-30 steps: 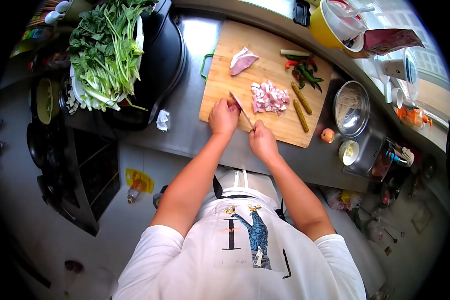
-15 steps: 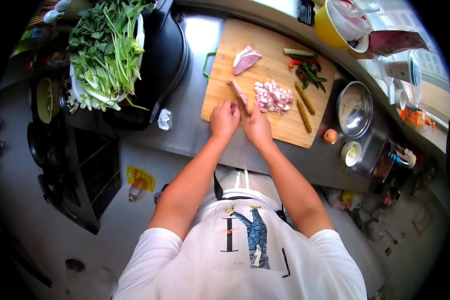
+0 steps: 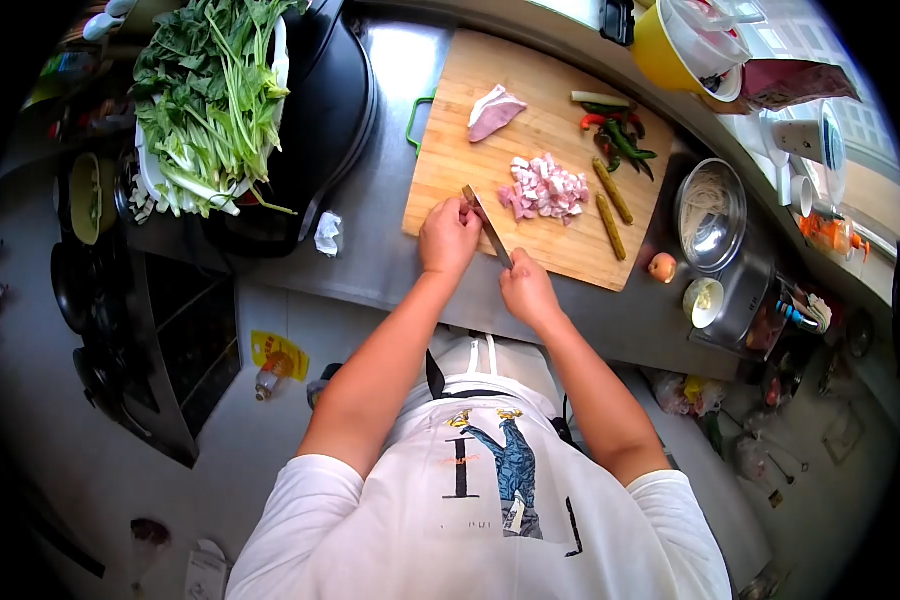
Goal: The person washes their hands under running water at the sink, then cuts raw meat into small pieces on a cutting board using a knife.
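Observation:
My right hand (image 3: 530,290) is closed around the handle of a kitchen knife (image 3: 491,230) at the front edge of the wooden cutting board (image 3: 560,75). The blade slants up and left, its tip beside the curled fingers of my left hand (image 3: 449,238). My left hand is closed low on the board; whatever its fingers press on is hidden. Right of the blade lies a pile of diced pink-and-white meat (image 3: 548,188). A larger slab of meat (image 3: 496,116) rests farther back on the board.
Two brownish-green pickled-looking sticks (image 3: 611,226), red and green peppers (image 3: 622,138) and a pale stalk (image 3: 600,99) lie on the board's right. Beyond are a metal bowl (image 3: 711,215), an onion-like bulb (image 3: 662,267) and a small white bowl (image 3: 703,302). Leafy greens (image 3: 210,110) fill a container at left.
The knife has swung from nearly upright to a flatter slant, and my right hand has moved right and toward me. A meat strip beside the blade is gone from there; pieces now sit at the pile's left edge.

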Available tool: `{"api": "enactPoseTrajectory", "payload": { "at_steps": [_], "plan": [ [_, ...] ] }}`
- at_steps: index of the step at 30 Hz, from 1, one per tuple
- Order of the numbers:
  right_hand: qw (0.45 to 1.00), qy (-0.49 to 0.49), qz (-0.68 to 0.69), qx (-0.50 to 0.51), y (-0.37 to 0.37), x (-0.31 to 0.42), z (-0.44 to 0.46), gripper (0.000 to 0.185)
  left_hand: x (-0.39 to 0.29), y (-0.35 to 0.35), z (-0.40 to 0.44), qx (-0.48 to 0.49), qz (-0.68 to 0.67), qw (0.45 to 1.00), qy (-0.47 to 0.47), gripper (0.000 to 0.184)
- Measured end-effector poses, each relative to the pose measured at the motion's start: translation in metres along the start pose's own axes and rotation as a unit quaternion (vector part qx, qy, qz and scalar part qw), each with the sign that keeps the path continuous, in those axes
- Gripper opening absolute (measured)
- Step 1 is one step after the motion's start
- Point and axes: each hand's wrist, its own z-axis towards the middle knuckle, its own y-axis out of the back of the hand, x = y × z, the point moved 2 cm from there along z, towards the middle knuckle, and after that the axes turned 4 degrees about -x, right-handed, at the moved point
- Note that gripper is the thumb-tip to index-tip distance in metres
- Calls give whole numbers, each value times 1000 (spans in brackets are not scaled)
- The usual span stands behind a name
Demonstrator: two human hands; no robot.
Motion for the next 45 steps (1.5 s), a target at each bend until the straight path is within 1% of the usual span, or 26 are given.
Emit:
{"api": "enactPoseTrajectory", "payload": {
  "at_steps": [5, 7, 9, 13, 15, 17, 18, 19, 20, 21, 23, 25, 26, 29, 30, 31, 32, 34, 36, 38, 39, 40, 41, 42, 44, 45],
  "plan": [
    [997, 19, 43, -54, -26, 19, 41, 12, 1, 1, 7, 35, 85, 995, -36, 13],
    [998, -11, 44, -36, -28, 19, 44, 11, -3, 3, 4, 39, 79, 996, -33, 11],
    [998, 3, 39, -52, -25, 11, 34, 12, -6, 2, 4, 42, 68, 996, -29, 9],
    [999, 3, 31, -12, -7, -27, 8, 13, -2, 1, 2, 26, 83, 995, -38, 12],
    [990, -93, 65, -89, 5, -40, 2, 14, 0, 0, 2, 15, 92, 995, -38, 15],
    [987, -98, 90, -91, 25, -24, -5, 15, 6, 0, -2, 38, 33, 996, -69, 14],
    [984, -99, 114, -93, 31, -18, -5, 15, 11, -2, -4, 41, 35, 996, -73, 14],
    [983, -100, 118, -96, 26, -19, -2, 15, 17, -4, -6, 55, -112, 992, -34, 13],
    [987, -73, 116, -89, 16, -20, 2, 15, 24, -5, -8, 69, -254, 965, 7, 13],
    [989, -46, 113, -82, 9, -16, 3, 15, 28, 0, -9, 73, -251, 965, 4, 13],
    [988, -34, 134, -64, -4, -9, 2, 15, 42, 13, -8, 77, -263, 955, 114, 16],
    [995, -23, 101, 2, -15, -1, 0, 16, 43, 25, -3, 65, -240, 962, 108, 16],
    [992, -43, 107, 42, -17, 0, 0, 18, 43, 30, 1, 56, -211, 969, 113, 16],
    [989, -61, 130, 20, -35, -32, 20, 23, 43, 36, 11, 50, -177, 976, 114, 16],
    [989, -82, 125, -1, -18, -32, 22, 26, 37, 36, 15, 51, -151, 983, 94, 17],
    [978, -124, 159, -48, -9, -39, 28, 26, 28, 38, 21, 52, -125, 988, 73, 18],
    [975, -123, 175, -58, 1, -47, 29, 27, 18, 36, 29, 54, -124, 988, 71, 18],
    [974, -125, 180, -54, 18, -49, 28, 29, -17, 31, 50, 15, 2, 997, -70, 25],
    [970, -131, 196, -59, 27, -38, 22, 29, -35, 9, 80, -38, 91, 986, -134, 33],
    [966, -136, 209, -64, 24, -35, 20, 30, -53, -12, 106, -78, 154, 976, -133, 38],
    [970, -108, 204, -75, 16, -37, 21, 31, -61, -18, 116, -76, 153, 976, -134, 38],
    [973, -81, 199, -86, 12, -35, 21, 31, -67, -24, 125, -35, 181, 976, -113, 40],
    [973, -82, 199, -87, 7, -34, 19, 31, -71, -29, 131, 5, 209, 974, -91, 41],
    [974, -72, 201, -71, 2, -30, 15, 31, -74, -31, 133, 16, 174, 983, -48, 41],
    [977, -72, 200, -26, -3, -28, 12, 33, -77, -31, 132, 33, 168, 985, -33, 40],
    [976, -72, 202, -25, -8, -32, 12, 33, -76, -30, 131, 48, 161, 986, -18, 39]
  ]
}}
